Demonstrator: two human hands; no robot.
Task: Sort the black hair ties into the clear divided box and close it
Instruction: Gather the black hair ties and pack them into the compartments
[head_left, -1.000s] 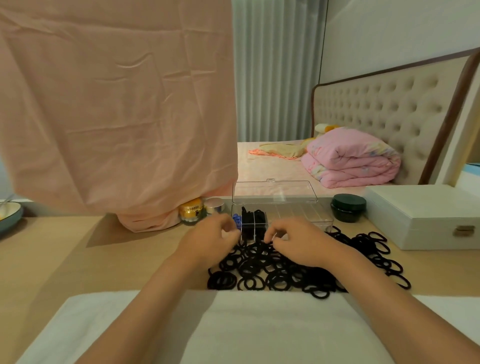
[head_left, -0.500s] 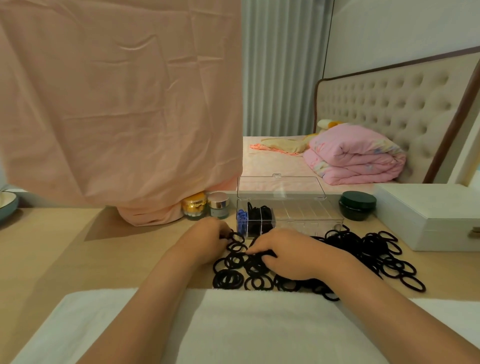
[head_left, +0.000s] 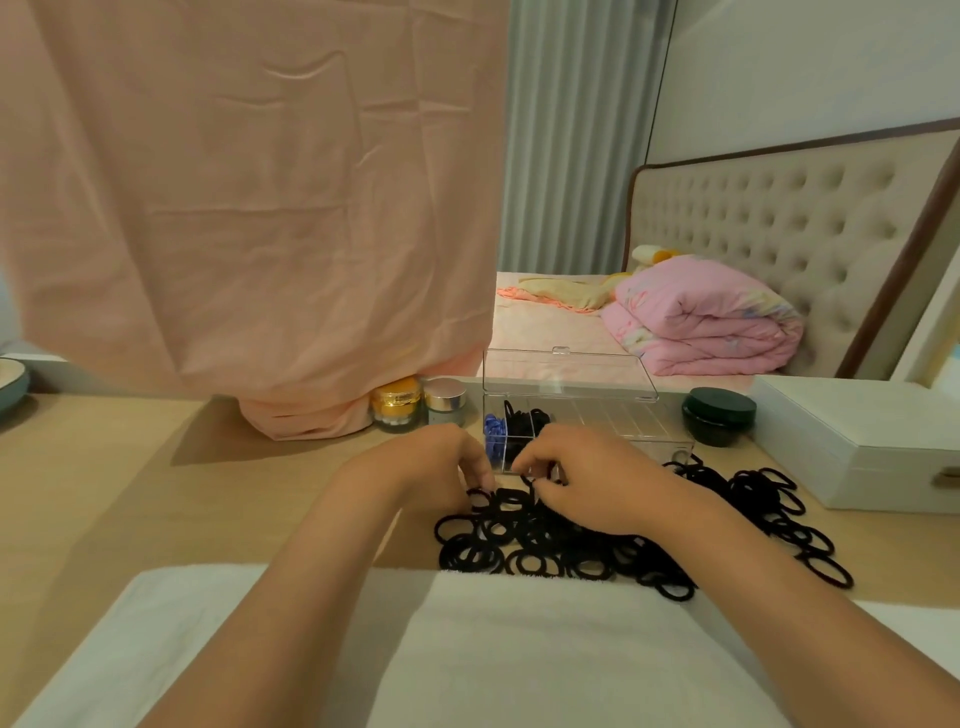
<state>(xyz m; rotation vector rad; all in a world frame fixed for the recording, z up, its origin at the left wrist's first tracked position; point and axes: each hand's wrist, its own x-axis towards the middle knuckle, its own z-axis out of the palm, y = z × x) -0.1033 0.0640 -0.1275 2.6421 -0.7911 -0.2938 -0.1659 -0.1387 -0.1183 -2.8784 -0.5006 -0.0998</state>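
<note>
A big heap of black hair ties (head_left: 639, 540) lies on the wooden table in front of me. Behind it stands the clear divided box (head_left: 618, 418), its lid (head_left: 566, 371) raised upright at the back. The box's left compartments hold blue ties (head_left: 493, 431) and black ties (head_left: 524, 418); the others look bare. My left hand (head_left: 434, 465) curls its fingertips down onto ties at the heap's far left edge. My right hand (head_left: 597, 480) pinches a black tie just at the box's front wall. The two hands nearly touch.
A gold jar (head_left: 395, 405) and a silver-lidded jar (head_left: 445, 402) stand left of the box, a dark green jar (head_left: 719, 415) to its right. A white case (head_left: 857, 447) sits far right. Pink cloth (head_left: 249, 208) hangs behind, and a white towel (head_left: 493, 649) covers the near edge.
Both hands have lifted from the heap's middle toward the box's front wall, the right one drawing a tie up with it. The view has also shifted slightly.
</note>
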